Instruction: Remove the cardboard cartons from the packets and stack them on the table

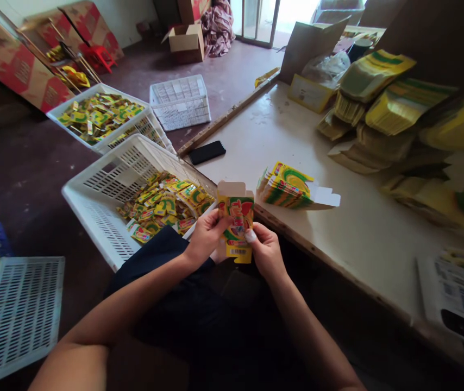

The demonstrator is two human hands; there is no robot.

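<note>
A yellow and green printed carton [239,222] is held upright in front of me, its pale end flaps standing out at the top and a yellow flap hanging at the bottom. My left hand [207,236] pinches its left side, thumb across the printed front. On the right edge, my right hand [267,248] grips with thumb and fingers. Just beyond, a stack of flattened cartons [287,182] lies on the table [317,239]. Left of my hands, a white plastic crate [101,174] holds many small yellow-green packets [170,201].
A black phone [207,152] lies by the table's edge. Large piles of flat cartons [395,108] cover the table's far right. Another crate of packets [99,117] and a white crate [180,103] stand on the floor behind. A white device [454,293] sits at right.
</note>
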